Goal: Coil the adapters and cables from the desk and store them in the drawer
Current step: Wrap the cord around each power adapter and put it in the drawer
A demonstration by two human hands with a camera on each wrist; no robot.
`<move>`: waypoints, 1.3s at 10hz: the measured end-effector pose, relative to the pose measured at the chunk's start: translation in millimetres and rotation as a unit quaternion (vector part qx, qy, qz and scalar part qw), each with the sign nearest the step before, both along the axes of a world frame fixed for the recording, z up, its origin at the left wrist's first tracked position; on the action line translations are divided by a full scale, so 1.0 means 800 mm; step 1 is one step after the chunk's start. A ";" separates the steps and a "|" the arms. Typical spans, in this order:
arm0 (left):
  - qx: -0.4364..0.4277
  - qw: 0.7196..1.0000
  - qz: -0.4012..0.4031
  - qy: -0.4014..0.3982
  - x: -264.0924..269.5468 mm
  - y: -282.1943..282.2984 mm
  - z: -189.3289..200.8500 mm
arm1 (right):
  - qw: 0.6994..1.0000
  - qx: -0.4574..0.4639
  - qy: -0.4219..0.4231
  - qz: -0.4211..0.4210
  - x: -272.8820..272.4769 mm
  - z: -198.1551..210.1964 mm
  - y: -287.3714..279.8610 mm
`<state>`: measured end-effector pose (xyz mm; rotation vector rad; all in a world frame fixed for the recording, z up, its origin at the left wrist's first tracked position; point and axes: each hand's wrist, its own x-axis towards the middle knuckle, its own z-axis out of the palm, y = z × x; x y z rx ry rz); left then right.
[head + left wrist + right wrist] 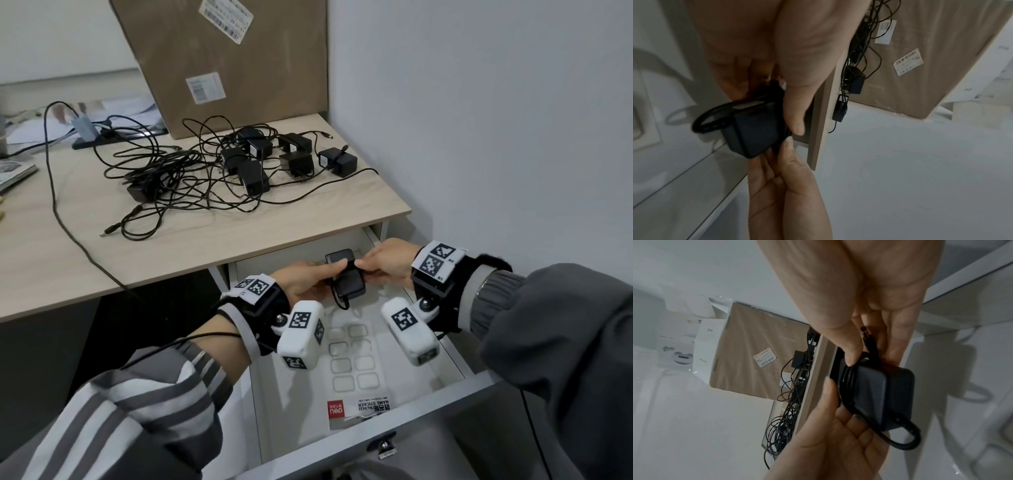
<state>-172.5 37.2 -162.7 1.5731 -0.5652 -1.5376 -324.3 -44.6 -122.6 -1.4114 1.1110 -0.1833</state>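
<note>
Both hands hold one black adapter (346, 277) above the back of the open white drawer (459, 356). Its cable is wound around the body, with a loop hanging off one end (906, 439). My left hand (318, 278) grips the adapter's left side, thumb on top. My right hand (374, 265) pinches the right side. In the right wrist view its thumb presses the wound cable (846, 382), and the barrel plug (866, 335) lies against its fingers. A tangled pile of black adapters and cables (219, 168) lies on the wooden desk (144, 246).
A sheet of name stickers (352, 363) lies on the drawer floor. A large cardboard box (222, 65) leans at the back of the desk. A grey hub with a long cable (84, 127) sits at the far left. A white wall stands close on the right.
</note>
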 end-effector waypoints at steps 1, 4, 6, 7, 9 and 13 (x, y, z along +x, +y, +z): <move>0.002 1.000 0.025 0.012 -0.004 -0.004 -0.008 | 1.000 -0.007 0.018 0.013 -0.002 -0.008 -0.001; 0.083 0.990 0.090 -0.070 -0.011 -0.021 -0.008 | 0.998 -0.046 0.049 -0.019 0.001 0.006 -0.008; 0.123 0.976 0.044 -0.175 -0.020 -0.050 -0.004 | 0.993 -0.079 -0.016 -0.083 -0.007 0.029 -0.014; 0.118 0.966 0.001 -0.229 -0.023 -0.063 -0.010 | 0.991 -0.077 -0.051 -0.095 -0.012 0.033 -0.013; 0.081 0.985 0.046 -0.144 -0.006 -0.096 -0.063 | 0.990 -0.077 -0.063 -0.100 -0.015 0.038 -0.013; 0.079 0.974 0.014 -0.212 -0.017 -0.046 0.008 | 0.991 -0.056 -0.045 -0.113 -0.018 0.045 -0.001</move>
